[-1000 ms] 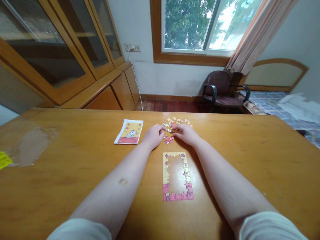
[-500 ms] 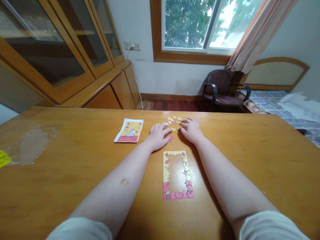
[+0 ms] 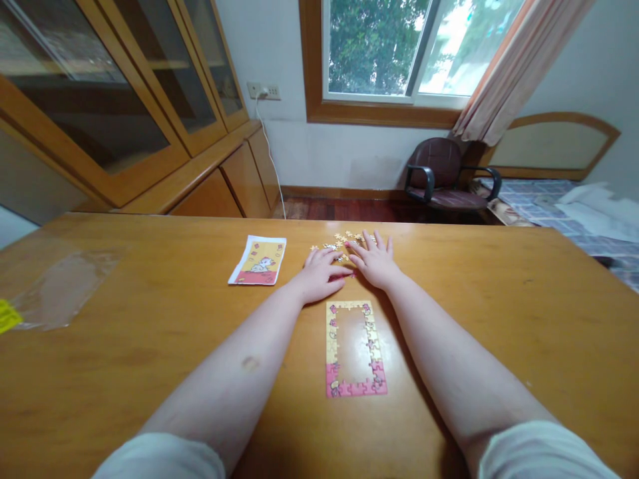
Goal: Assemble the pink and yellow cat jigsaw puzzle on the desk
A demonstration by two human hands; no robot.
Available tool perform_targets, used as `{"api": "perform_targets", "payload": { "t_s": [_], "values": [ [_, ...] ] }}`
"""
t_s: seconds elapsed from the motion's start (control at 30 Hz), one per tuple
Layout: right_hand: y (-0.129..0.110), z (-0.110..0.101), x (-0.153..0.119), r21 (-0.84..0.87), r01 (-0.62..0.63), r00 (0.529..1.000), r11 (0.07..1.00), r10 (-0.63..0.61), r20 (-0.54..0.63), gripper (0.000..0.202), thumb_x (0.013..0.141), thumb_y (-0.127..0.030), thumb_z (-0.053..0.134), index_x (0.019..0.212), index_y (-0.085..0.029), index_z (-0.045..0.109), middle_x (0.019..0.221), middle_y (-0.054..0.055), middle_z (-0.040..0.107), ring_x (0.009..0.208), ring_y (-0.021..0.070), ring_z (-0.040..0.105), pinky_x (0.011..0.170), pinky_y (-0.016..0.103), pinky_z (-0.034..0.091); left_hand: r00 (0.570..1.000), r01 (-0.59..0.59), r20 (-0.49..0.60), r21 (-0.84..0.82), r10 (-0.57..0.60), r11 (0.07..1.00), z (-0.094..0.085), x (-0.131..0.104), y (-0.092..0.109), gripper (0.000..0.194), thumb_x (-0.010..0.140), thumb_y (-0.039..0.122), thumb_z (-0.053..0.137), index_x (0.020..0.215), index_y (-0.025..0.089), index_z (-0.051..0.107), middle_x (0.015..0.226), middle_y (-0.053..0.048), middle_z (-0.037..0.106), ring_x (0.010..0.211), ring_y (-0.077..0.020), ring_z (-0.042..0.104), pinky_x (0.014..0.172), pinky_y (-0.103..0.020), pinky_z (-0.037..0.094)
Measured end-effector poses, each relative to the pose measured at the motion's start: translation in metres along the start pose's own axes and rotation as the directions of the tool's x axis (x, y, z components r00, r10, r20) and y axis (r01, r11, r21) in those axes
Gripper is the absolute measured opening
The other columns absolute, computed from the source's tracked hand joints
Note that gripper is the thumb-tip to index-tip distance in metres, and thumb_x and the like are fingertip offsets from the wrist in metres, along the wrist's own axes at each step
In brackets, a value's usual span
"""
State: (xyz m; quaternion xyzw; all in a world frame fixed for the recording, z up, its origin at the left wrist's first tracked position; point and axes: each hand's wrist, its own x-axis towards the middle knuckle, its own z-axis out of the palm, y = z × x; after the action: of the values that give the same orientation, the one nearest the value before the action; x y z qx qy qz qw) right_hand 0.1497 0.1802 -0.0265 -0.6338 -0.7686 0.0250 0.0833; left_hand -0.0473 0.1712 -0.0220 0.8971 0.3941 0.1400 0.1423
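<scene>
We look down along two bare forearms onto a wooden worktop point(image 3: 509, 293), whose far edge runs straight across just beyond a cluster of loose puzzle pieces point(image 3: 341, 238). The left hand point(image 3: 321, 274) lies palm down over the near left part of the cluster, its fingers extended and moderately parted. The right hand point(image 3: 373, 261) is spread wide at the cluster's right side, fingertips directed toward the far edge. We cannot tell whether either palm covers or touches further pieces. Nearer to us, between the forearms, lies the joined puzzle border point(image 3: 331, 349), a closed rectangle, yellow above and pink below; its inner edge is notched with tabs and sockets, and wood shows through the middle. A strip of wood separates this border from the cluster. Left of the left hand, and apart from it, we note the picture sheet point(image 3: 257, 261); a clear plastic bag point(image 3: 54, 293) lies farther left. To the right of the right forearm, a broad expanse of wood extends to the slanting right edge.
</scene>
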Motion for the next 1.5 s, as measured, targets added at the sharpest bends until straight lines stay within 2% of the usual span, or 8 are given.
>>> {"api": "perform_targets", "payload": {
  "t_s": [0.27,0.47,0.6,0.83,1.03,1.3,1.4,1.5],
  "values": [
    [0.008,-0.002,0.004,0.126,-0.04,0.985,0.991,0.06,-0.159,0.048,0.096,-0.048,0.031,0.096,-0.027,0.075,0.129,0.003,0.058,0.133,0.0307,0.032,0.11,0.059,0.006,0.997,0.031,-0.068,-0.053,-0.034,0.998,-0.003,0.001,-0.002,0.021,0.085,0.035,0.053,0.091,0.03,0.072,0.122,-0.001,0.06,0.127,-0.0246,0.039,0.112,-0.05,0.02],
    [0.012,-0.003,0.006,0.284,0.139,0.978,0.949,-0.088,-0.187,0.051,0.095,-0.042,0.036,0.064,-0.027,0.074,0.1,0.002,0.071,0.114,0.0239,0.05,0.11,0.051,0.014,0.993,0.03,-0.111,-0.058,-0.036,0.998,-0.003,0.004,-0.004,0.02,0.084,0.031,0.052,0.081,0.025,0.071,0.111,-0.001,0.065,0.116,-0.0217,0.049,0.105,-0.043,0.033],
    [0.012,-0.005,0.006,0.356,0.322,0.946,0.877,-0.278,-0.17,0.047,0.096,-0.037,0.036,0.072,-0.025,0.075,0.099,0.003,0.071,0.105,0.0199,0.056,0.107,0.042,0.025,0.981,0.105,-0.16,-0.061,-0.114,0.993,-0.004,0.006,-0.006,0.021,0.085,0.025,0.048,0.084,0.023,0.069,0.1,-0.002,0.067,0.101,-0.0198,0.056,0.096,-0.038,0.041],
    [0.011,-0.004,0.003,0.259,0.154,0.986,0.954,-0.131,-0.104,0.039,0.096,-0.044,0.033,0.114,-0.034,0.067,0.135,0.001,0.054,0.128,0.0265,0.037,0.109,0.056,0.015,0.902,0.349,-0.266,-0.013,-0.34,0.937,-0.002,0.005,-0.013,0.025,0.083,0.022,0.047,0.095,0.021,0.069,0.103,-0.006,0.066,0.102,-0.0228,0.055,0.095,-0.038,0.043],
    [0.003,-0.004,-0.001,0.249,0.259,0.964,0.933,-0.266,-0.004,0.042,0.097,-0.048,0.03,0.117,-0.037,0.064,0.144,-0.002,0.045,0.137,0.0271,0.026,0.111,0.057,0.01,0.909,0.337,-0.261,0.001,-0.325,0.942,-0.001,0.005,-0.013,0.029,0.082,0.021,0.047,0.101,0.023,0.069,0.107,-0.004,0.065,0.105,-0.0237,0.053,0.097,-0.041,0.042],
    [0.006,-0.002,0.002,0.25,0.199,0.979,0.948,-0.182,-0.092,0.04,0.096,-0.044,0.035,0.102,-0.031,0.072,0.127,0.001,0.061,0.129,0.0257,0.038,0.111,0.055,0.013,0.937,0.292,-0.214,0.041,-0.277,0.956,0.003,0.004,-0.011,0.03,0.083,0.029,0.051,0.106,0.027,0.069,0.119,-0.005,0.061,0.117,-0.0259,0.046,0.104,-0.045,0.035],
    [0.002,-0.004,0.0,0.229,0.218,0.974,0.949,-0.197,-0.11,0.04,0.096,-0.044,0.035,0.115,-0.029,0.066,0.131,0.003,0.058,0.131,0.0254,0.037,0.111,0.055,0.011,0.963,0.225,-0.171,0.079,-0.21,0.971,0.005,0.004,-0.01,0.035,0.085,0.036,0.051,0.116,0.03,0.064,0.132,-0.004,0.053,0.126,-0.0264,0.04,0.11,-0.048,0.027],
    [-0.006,-0.006,-0.003,0.225,0.319,0.946,0.92,-0.324,-0.017,0.042,0.095,-0.045,0.036,0.127,-0.029,0.058,0.139,0.003,0.051,0.136,0.0258,0.031,0.111,0.057,0.006,0.94,0.312,-0.176,0.106,-0.291,0.944,0.005,0.004,-0.01,0.043,0.086,0.036,0.048,0.128,0.026,0.055,0.14,-0.007,0.048,0.131,-0.0284,0.036,0.111,-0.052,0.022]
  ]
}}
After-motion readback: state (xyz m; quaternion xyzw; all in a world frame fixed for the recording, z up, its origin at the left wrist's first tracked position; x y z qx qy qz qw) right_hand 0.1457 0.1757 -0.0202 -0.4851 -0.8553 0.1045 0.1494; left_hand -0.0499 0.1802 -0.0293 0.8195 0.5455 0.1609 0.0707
